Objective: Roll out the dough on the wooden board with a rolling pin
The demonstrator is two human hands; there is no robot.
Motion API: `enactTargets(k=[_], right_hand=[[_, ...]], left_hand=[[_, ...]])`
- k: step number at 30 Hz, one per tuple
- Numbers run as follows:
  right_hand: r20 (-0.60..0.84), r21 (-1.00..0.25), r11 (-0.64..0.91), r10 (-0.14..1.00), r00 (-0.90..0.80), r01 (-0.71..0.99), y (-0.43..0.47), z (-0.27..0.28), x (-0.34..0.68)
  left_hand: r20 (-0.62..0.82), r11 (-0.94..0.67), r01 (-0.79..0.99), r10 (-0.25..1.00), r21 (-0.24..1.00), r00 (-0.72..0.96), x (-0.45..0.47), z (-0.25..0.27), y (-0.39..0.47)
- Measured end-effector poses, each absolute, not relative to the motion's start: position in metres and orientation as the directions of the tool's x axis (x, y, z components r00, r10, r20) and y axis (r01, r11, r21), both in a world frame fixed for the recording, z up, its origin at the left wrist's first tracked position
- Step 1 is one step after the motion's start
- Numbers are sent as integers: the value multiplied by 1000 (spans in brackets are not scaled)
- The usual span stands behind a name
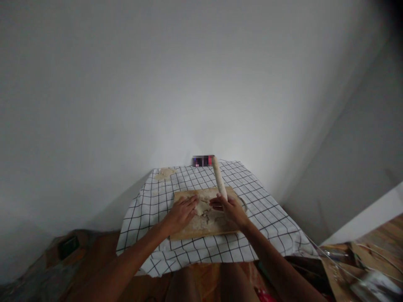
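Observation:
A floured wooden board point(189, 233) lies on the cloth-covered table in front of me. On it is a pale piece of dough point(202, 208), with loose flour around it. My left hand point(184, 209) rests at the dough's left side, fingers stretched out and palm down. In my right hand point(229, 208) a rolling pin point(219, 178) is held near its lower end, tilted upward and away from me over the right part of the board. The fingers of that hand reach toward the dough's right side; whether they touch it I cannot tell.
A white checked tablecloth point(264, 214) covers the table. Flat dough pieces point(165, 173) lie at the back left. A round rim point(243, 204) shows behind my right hand. A blurred dark object point(202, 161) stands at the wall. Cardboard boxes point(343, 272) are on the floor to the right.

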State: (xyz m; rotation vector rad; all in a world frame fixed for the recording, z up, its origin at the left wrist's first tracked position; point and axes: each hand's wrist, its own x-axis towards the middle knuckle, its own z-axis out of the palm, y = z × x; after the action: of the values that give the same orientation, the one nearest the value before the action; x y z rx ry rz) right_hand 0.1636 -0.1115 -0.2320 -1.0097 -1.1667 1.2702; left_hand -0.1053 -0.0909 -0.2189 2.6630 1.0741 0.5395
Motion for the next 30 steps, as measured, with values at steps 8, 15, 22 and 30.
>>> enactTargets(k=[8, 15, 22, 30], right_hand=[[91, -978, 103, 993, 71, -179, -98, -221, 211], [87, -961, 122, 985, 147, -248, -98, -231, 216], [83, -970, 107, 989, 121, -217, -103, -233, 220], [103, -984, 115, 991, 88, -135, -108, -234, 222]], left_hand=[[79, -634, 694, 755, 341, 651, -94, -179, -57], [131, -671, 722, 741, 172, 658, -35, -196, -65], [140, -551, 814, 834, 182, 533, -44, -193, -49], [15, -332, 704, 909, 628, 415, -64, -200, -29]])
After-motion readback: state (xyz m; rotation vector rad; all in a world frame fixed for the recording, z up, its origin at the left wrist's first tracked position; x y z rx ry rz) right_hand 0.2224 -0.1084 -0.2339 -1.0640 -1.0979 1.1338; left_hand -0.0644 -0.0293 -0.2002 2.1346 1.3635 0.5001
